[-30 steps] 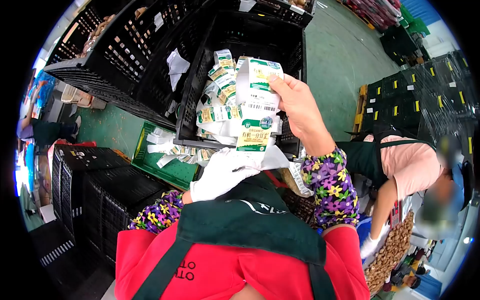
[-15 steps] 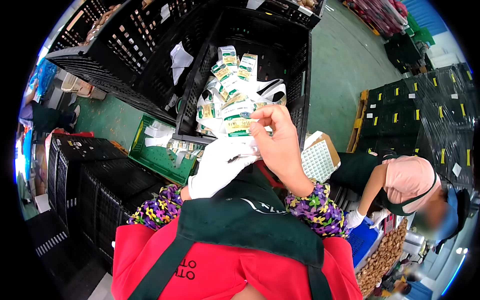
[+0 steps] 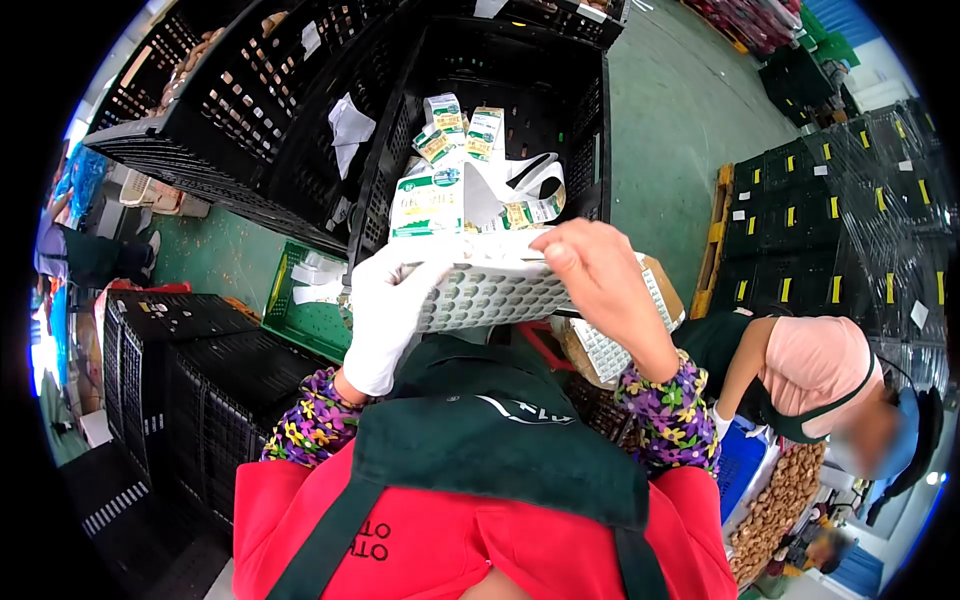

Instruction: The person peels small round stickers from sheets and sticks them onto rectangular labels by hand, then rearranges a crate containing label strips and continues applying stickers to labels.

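Observation:
A sheet of small round stickers [image 3: 495, 298] is stretched between my hands, tilted, its rows facing me. My left hand [image 3: 385, 320], in a white glove, is closed around the sheet's left end. At its upper right edge, the bare thumb and fingers of my right hand [image 3: 605, 285] pinch the sheet. Just beyond its top edge is a green and white printed label [image 3: 428, 205]; I cannot tell whether my left hand also grips it. More strips of printed labels [image 3: 484, 130] lie looped inside a black crate [image 3: 600, 150] in front of me.
Black crates [image 3: 240, 110] stand at the left, some with brown produce. A green crate [image 3: 300, 330] sits low on the left. To my right, a co-worker [image 3: 815, 375] bends over a blue tray [image 3: 740, 465] beside brown produce [image 3: 775, 510]. Wrapped, stacked crates [image 3: 820, 210] stand behind.
The sticker sheet has come up into view between my hands. My right hand has moved off the label to the right, onto the sheet's edge. The label now sits further left.

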Available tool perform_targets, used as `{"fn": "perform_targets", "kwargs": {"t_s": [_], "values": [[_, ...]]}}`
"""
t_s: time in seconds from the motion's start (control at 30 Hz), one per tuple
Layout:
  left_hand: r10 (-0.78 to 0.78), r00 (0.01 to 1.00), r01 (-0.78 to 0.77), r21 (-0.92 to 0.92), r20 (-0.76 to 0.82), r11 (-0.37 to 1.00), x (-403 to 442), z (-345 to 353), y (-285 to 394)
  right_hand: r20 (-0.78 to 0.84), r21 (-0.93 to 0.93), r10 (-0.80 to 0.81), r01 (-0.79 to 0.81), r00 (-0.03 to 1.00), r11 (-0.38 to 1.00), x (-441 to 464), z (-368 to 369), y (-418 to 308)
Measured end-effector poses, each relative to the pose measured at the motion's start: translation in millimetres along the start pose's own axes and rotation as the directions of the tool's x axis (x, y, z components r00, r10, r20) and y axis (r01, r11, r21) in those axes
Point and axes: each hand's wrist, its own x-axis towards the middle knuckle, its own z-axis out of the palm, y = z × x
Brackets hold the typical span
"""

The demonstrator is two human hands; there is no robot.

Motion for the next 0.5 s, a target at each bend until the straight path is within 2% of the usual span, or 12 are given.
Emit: {"fn": "perform_targets", "kwargs": {"t_s": [0.07,0.1,0.17,0.23,0.3,0.33,0.4,0.5], "values": [[0.019,1.0,-0.019,-0.019,0.017,1.0,3,-3,-2,0.112,-0.188,-0.077,0.097,0.991,0.977,-10,-1,-3],[0.015,1.0,-0.015,0.003,-0.014,1.0,4,-3,-2,0.08,-0.232,-0.112,0.127,0.991,0.964,-15,3,-5],[0.002,0.997,0.002,0.055,-0.071,0.998,8,-5,-6,0.045,-0.206,-0.073,0.08,0.996,0.975,-19,6,-6],[-0.016,0.998,0.018,0.03,-0.062,0.999,10,-6,-2,0.011,-0.182,-0.029,0.03,1.0,0.983,-21,6,-8],[-0.003,0.998,0.002,-0.01,-0.055,1.0,10,-2,3,0.0,-0.04,0.037,-0.037,0.999,0.998,-22,5,-13],[-0.004,0.999,0.004,-0.012,-0.048,1.0,10,-1,3,-0.004,-0.044,0.043,-0.043,0.999,0.998,-22,4,-15],[0.017,0.999,-0.015,0.028,-0.05,0.999,11,-3,1,0.029,0.092,0.131,-0.133,0.991,0.987,-21,4,-15],[-0.016,0.999,0.016,-0.012,-0.048,1.0,9,-3,3,0.066,-0.018,0.168,-0.167,0.984,0.986,-22,5,-9]]}}
